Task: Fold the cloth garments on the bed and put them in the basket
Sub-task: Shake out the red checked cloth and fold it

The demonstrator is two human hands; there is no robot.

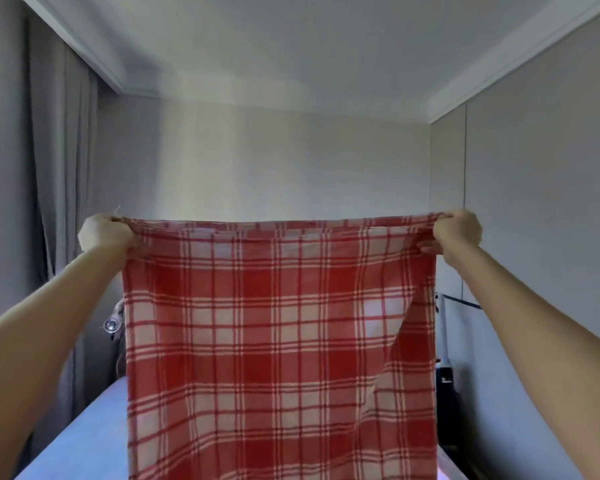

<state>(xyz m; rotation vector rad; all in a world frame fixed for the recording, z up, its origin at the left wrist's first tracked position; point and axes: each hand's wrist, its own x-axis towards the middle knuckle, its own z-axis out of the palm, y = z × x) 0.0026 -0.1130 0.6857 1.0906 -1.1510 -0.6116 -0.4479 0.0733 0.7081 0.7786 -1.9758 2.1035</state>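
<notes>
The cloth [281,341], red and white check, hangs full length in the air above the bed [84,431], stretched flat along its top edge. The left hand [104,235] grips one upper corner, fingers curled round bunched fabric; the right hand [459,233] pinches the other. Held apart like this, the hands likely aim to square it for folding. One side shows a loose fold. A curtain [59,168] hangs beyond the left hand. No basket visible.

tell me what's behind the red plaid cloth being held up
The red plaid cloth, held by the left hand and right hand, hides most of the bed. Only bed edges and the wall above show; no basket is visible.
</notes>
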